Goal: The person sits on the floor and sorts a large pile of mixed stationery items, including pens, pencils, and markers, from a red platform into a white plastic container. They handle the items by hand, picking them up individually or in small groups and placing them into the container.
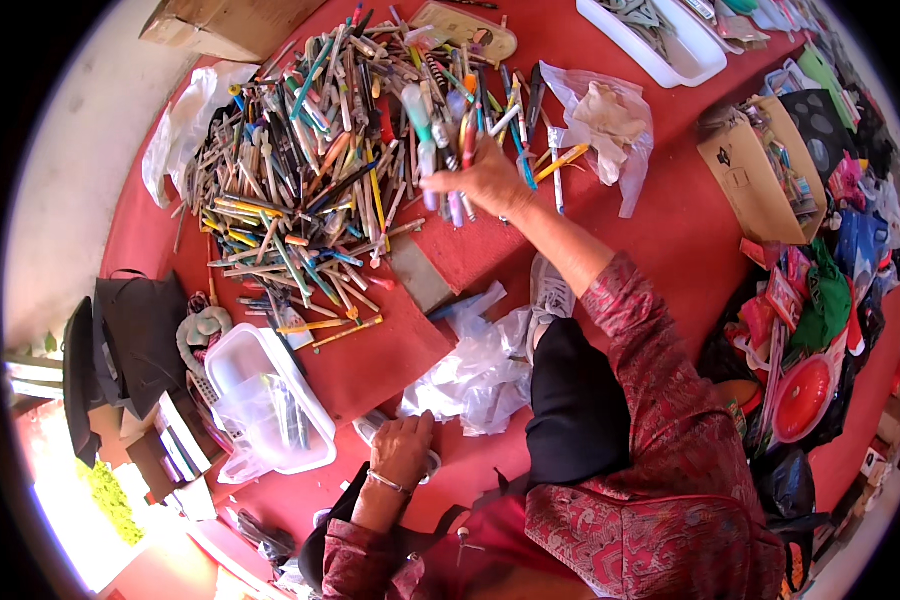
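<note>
Red flooring [670,260] spreads through the room, meeting a pale wall [65,170] at the left, with bright light entering at the lower left. On it, a broad heap of pens and pencils [315,185] lies at all angles, mostly ahead and to the left of the seated person, with loose ones straggling toward the near side. At the right edge of this heap, the right hand [488,182] has its fingers curled around a loose bunch of markers [427,158], some with purple ends poking out below; motion blur softens them. Down by the person's left leg, the left hand [402,448], a bracelet [388,483] at its wrist, shows its back with the fingers bent; the fingertips are hidden, so I cannot tell whether it grips anything. Near that hand are crumpled clear plastic [475,375] and a translucent white tub [315,450] with a bag of pens inside. Just right of the heap lies a clear bag with a beige cloth [610,115], and beyond it a white tray [685,60] of grey pieces. Farther right stand an open cardboard box [735,180] and a red round dish [802,398] among colourful packets.
</note>
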Available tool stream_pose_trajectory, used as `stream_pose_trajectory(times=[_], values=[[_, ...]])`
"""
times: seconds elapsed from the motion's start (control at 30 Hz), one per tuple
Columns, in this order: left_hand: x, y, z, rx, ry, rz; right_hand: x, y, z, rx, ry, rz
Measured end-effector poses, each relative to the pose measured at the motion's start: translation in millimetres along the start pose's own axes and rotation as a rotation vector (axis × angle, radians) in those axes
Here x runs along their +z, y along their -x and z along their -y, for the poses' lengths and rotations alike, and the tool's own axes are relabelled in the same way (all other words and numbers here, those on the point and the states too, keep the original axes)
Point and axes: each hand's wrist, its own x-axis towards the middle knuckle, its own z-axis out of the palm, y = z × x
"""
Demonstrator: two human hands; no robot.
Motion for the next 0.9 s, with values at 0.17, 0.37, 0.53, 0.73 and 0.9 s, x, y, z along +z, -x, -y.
stream_pose_trajectory(times=[0.17,0.37,0.53,0.73,0.9], values=[[3.8,3.4,-0.6,0.022,0.025,-0.013,15.8,26.5,-48.2,0.078,0.215,-0.077],[0.9,1.3,-4.4,0.053,0.027,-0.036,11.6,27.5,-83.3,-0.062,0.202,-0.231],[7.8,4.4,-3.4,0.080,-0.010,-0.083,20.9,20.9,-73.4,-0.107,0.305,-0.228],[6.2,2.2,-2.0,0.080,-0.025,-0.056,27.7,15.3,-78.1,-0.224,0.650,-0.275],[-23.1,5.7,-4.0,-0.060,0.077,-0.268,51.7,8.8,-20.8,0.166,-0.082,-0.109]])
